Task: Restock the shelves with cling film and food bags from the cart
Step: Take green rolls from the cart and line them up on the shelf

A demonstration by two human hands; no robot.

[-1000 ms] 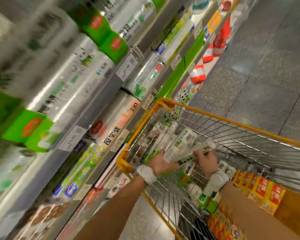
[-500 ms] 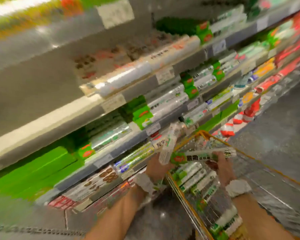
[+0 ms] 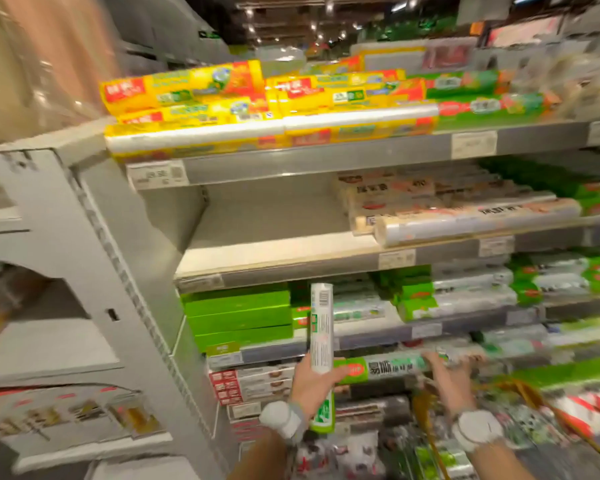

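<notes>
My left hand [image 3: 310,382] grips a white and green roll [image 3: 321,327] that stands upright in front of the lower shelves. My right hand [image 3: 445,377] holds a second roll [image 3: 385,368] lying level, its green end with a red spot pointing left. Both rolls hang just above the yellow rim of the cart [image 3: 530,393], at the lower right. The grey shelf unit [image 3: 278,261] faces me; its second shelf from the top is bare on the left half.
Yellow boxes [image 3: 194,105] fill the top shelf, with green rolls to their right. Pale rolls [image 3: 465,216] lie on the right of the second shelf. Green boxes [image 3: 239,317] sit on the third shelf. A grey shelf end panel [image 3: 66,258] stands at the left.
The view swung up from the cart to the shelves. Both hands lifted the rolls out of the cart; the left roll turned upright and the right roll now lies level.
</notes>
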